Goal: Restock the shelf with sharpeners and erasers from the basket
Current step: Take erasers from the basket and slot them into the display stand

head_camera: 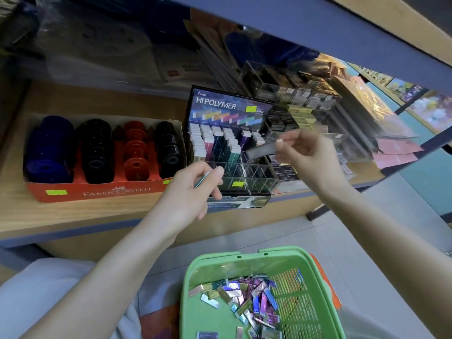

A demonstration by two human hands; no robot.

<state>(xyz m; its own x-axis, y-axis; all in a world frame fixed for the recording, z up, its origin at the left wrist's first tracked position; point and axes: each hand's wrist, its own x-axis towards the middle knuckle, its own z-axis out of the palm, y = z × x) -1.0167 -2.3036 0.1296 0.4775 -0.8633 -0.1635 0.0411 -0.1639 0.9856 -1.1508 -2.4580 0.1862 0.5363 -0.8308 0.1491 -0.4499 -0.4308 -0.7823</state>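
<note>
A green basket [244,263] at the bottom holds several small erasers [247,294] in shiny coloured sleeves. On the wooden shelf [73,214] stands a clear Hi-Polymer eraser display [232,143] with divided slots, partly filled at the back. My right hand [308,155] pinches a grey-sleeved eraser [260,150] above the display's right slots. My left hand [193,189] pinches a thin teal eraser [203,181] in front of the display's left front corner.
A red Faber-Castell carton [97,189] with rows of blue, black and red round sharpeners sits left of the display. Clear boxes of other erasers [293,99] stand behind and to the right. An upper shelf edge [342,33] overhangs.
</note>
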